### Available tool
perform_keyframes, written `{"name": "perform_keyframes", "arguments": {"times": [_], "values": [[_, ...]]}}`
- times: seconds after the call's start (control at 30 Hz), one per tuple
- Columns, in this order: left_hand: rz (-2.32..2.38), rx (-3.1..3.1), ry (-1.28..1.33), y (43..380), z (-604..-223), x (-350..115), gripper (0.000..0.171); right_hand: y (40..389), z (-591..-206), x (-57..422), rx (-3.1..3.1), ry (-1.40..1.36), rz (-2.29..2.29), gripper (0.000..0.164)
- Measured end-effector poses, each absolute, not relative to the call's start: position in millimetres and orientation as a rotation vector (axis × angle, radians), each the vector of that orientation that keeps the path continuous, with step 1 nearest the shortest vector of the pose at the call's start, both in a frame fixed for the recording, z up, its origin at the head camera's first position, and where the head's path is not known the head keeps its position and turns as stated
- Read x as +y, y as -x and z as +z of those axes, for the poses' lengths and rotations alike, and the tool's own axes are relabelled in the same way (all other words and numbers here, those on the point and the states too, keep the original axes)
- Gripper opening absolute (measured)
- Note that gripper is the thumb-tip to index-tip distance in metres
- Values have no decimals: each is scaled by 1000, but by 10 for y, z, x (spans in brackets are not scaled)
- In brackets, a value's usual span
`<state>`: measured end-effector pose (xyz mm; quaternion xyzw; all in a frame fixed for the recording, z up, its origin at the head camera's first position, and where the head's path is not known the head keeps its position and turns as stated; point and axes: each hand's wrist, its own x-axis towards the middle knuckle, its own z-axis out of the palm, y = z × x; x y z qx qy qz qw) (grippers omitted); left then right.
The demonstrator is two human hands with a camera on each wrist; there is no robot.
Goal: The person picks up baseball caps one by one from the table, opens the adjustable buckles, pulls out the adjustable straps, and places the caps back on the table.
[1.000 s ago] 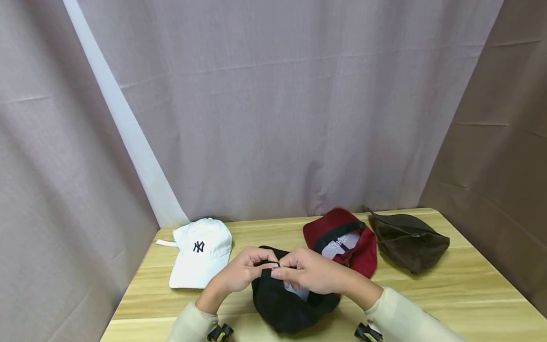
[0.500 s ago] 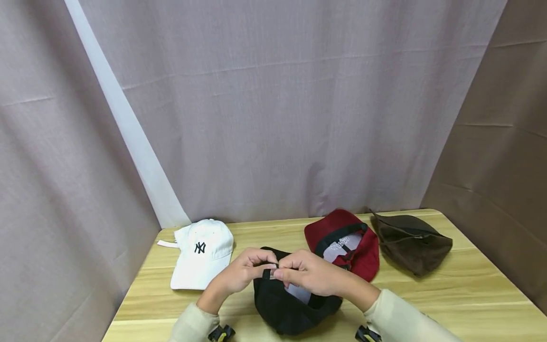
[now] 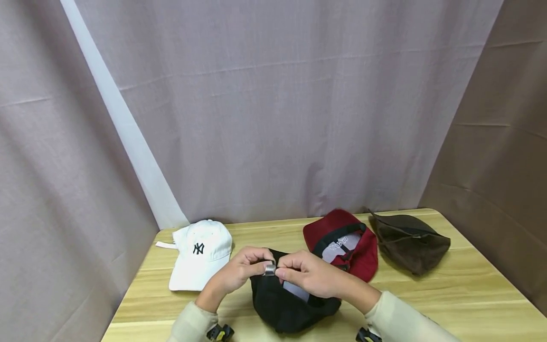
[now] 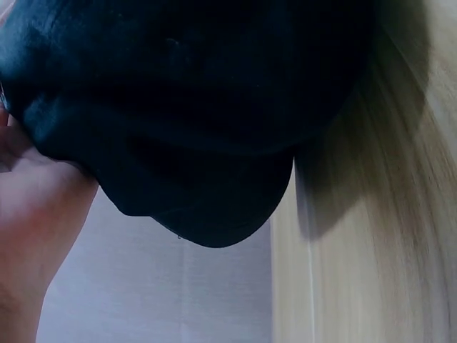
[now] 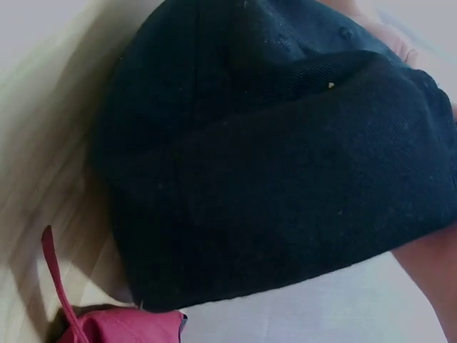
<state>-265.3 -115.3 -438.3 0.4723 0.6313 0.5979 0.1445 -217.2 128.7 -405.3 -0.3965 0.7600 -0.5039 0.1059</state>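
Note:
A black baseball cap (image 3: 282, 308) lies with its opening up at the front of the table, its crown towards me. On its back strap a silver metal buckle (image 3: 269, 270) shows between the two hands. My left hand (image 3: 239, 271) pinches the strap at the buckle's left side with thumb and index finger. Just right of the buckle, my right hand (image 3: 314, 276) pinches the strap, fingers curled. The wrist views are filled by the cap's dark cloth (image 4: 200, 114), and most of the fingers are hidden behind it there.
A white cap (image 3: 205, 251) with a dark monogram sits at the left. Behind the right hand lies a dark red cap (image 3: 367, 256), opening up. Further right is a dark brown folded cap (image 3: 416, 251). Grey curtains (image 3: 273, 118) stand behind the wooden table (image 3: 461, 294).
The silver buckle has come into plain view between the hands, where black strap showed before. The fingers have shifted slightly apart around it. The other caps have stayed in place.

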Motion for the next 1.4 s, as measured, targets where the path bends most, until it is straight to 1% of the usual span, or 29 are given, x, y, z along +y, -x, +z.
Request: {"name": "perform_keyframes", "arguments": {"times": [0.4, 0.77, 0.93, 1.1, 1.4], "values": [[1686, 1848, -1382, 2620, -4374, -1101, 16, 2111, -3985, 1231, 2455, 1042, -1354, 40], [1622, 1821, -1412, 2589, -4353, -1070, 16, 2097, -4014, 1275, 2358, 1025, -1390, 45], [1593, 1793, -1421, 2595, -4334, -1048, 19, 2098, -4055, 1307, 2311, 1105, -1453, 42], [1627, 1792, -1398, 2608, -4345, -1058, 15, 2104, -4086, 1309, 2319, 1182, -1499, 35], [1673, 1830, -1328, 2614, -4339, -1120, 15, 2152, -4073, 1344, 2246, 1184, -1504, 27]]}}
